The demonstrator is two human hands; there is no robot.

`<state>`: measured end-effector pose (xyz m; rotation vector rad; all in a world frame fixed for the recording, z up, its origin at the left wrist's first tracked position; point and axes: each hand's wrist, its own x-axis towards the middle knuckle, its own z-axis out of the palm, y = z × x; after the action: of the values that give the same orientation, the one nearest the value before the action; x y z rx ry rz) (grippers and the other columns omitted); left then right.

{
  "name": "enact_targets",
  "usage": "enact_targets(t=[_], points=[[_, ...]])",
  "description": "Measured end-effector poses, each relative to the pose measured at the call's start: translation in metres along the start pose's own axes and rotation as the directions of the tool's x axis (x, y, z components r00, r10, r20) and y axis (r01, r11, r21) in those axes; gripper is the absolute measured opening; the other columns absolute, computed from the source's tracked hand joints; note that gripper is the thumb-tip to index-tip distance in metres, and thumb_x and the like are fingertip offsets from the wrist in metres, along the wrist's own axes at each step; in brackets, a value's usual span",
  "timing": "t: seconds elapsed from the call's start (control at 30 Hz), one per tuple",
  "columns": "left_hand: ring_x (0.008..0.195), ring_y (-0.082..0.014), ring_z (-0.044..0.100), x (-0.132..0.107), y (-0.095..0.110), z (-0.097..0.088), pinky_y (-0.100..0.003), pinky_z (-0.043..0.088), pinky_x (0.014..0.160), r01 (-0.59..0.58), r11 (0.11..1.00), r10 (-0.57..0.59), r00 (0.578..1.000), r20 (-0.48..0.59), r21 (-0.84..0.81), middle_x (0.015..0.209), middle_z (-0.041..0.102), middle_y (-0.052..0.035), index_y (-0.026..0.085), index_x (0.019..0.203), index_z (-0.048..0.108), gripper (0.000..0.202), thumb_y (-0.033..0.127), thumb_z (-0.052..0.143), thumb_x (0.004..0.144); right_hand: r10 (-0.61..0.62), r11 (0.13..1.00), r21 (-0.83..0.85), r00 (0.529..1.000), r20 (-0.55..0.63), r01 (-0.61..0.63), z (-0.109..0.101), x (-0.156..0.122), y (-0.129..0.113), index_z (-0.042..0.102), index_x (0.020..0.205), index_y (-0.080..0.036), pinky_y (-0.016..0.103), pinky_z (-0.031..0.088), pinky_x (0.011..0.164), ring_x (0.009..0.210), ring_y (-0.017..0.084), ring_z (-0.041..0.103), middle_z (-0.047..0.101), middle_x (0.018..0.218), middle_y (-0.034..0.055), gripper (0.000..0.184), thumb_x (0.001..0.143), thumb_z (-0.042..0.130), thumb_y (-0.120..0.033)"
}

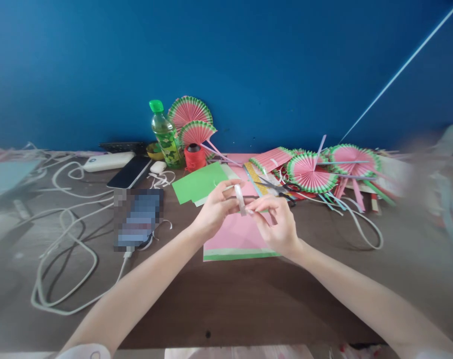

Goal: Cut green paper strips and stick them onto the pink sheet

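A narrow roll of clear-whitish tape (240,199) is held by my left hand (216,209), with the fingers bent round its far side. At the roll's lower edge, the thumb and fingertips of my right hand (276,223) are pinched together; whether a tape end lies between them is too small to make out. Beneath both hands lies a pink sheet of paper (235,237) with white and green bands along its near edge. Green paper (200,182) rests just beyond my left hand. Behind my right hand are dark scissors (274,186), partly hidden by it.
Pleated pink-and-green paper fans (311,172) are heaped at the right. More fans (191,113) lean against the blue wall near a green-capped bottle (164,134) and a red thread spool (195,158). Leftward lie a blurred-screen phone (140,219), a looped white cable (95,259) and a power bank (109,161).
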<state>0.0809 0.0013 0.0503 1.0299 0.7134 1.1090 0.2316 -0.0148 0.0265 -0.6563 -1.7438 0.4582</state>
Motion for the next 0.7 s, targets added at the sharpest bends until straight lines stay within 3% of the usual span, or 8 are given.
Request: enact_targets(t=[0.17,0.33,0.5,0.6,0.7], points=[[0.087,-0.0189,0.063,0.002,-0.003,-0.006,-0.034,0.047,0.074,0.002,1.000,-0.002,1.000,-0.018,-0.006,0.121,0.052,-0.0114,0.021,0.109,0.045,0.041,0.012,0.056,0.071,-0.054,0.998,-0.009,0.997,0.052,0.055,-0.001,0.002,-0.004,0.046,0.090,-0.026,0.036,0.050,0.074,0.080,0.016,0.060,0.061,0.080,0.0006,0.021,0.079,0.050,-0.009],[0.089,-0.0166,0.060,0.000,-0.002,-0.004,-0.032,0.045,0.078,-0.021,0.990,0.016,0.999,0.031,0.140,0.110,0.057,-0.0090,0.018,0.105,0.052,0.028,0.015,0.049,0.077,0.056,0.998,0.002,0.998,-0.010,-0.056,-0.001,0.002,-0.003,0.049,0.092,-0.025,0.034,0.050,0.072,0.080,0.016,0.061,0.061,0.083,0.0010,0.020,0.078,0.055,-0.012],[0.075,-0.0087,0.056,-0.002,-0.003,-0.005,-0.028,0.044,0.075,-0.078,0.949,0.055,0.995,0.082,0.305,0.125,0.048,-0.0056,0.023,0.111,0.051,0.041,0.009,0.052,0.072,0.136,0.991,0.014,0.990,-0.032,-0.135,-0.002,0.007,-0.006,0.049,0.090,-0.023,0.033,0.052,0.071,0.077,0.015,0.061,0.059,0.083,0.0010,0.016,0.078,0.056,-0.015],[0.080,-0.0107,0.058,0.000,-0.004,-0.006,-0.028,0.045,0.076,-0.137,0.941,0.100,0.986,0.130,0.310,0.128,0.044,-0.0065,0.023,0.112,0.049,0.042,0.010,0.053,0.073,0.182,0.983,0.042,0.983,-0.039,-0.180,-0.005,0.013,-0.009,0.053,0.091,-0.023,0.030,0.053,0.070,0.077,0.014,0.061,0.060,0.085,0.0007,0.015,0.078,0.057,-0.016],[0.084,-0.0146,0.061,0.000,-0.004,-0.006,-0.032,0.044,0.080,-0.156,0.946,0.106,0.977,0.183,0.284,0.121,0.051,-0.0069,0.026,0.120,0.042,0.046,0.013,0.050,0.077,0.226,0.973,0.048,0.974,-0.029,-0.225,-0.011,0.020,-0.009,0.058,0.088,-0.023,0.028,0.053,0.068,0.078,0.013,0.061,0.061,0.084,0.0005,0.011,0.079,0.057,-0.018]])
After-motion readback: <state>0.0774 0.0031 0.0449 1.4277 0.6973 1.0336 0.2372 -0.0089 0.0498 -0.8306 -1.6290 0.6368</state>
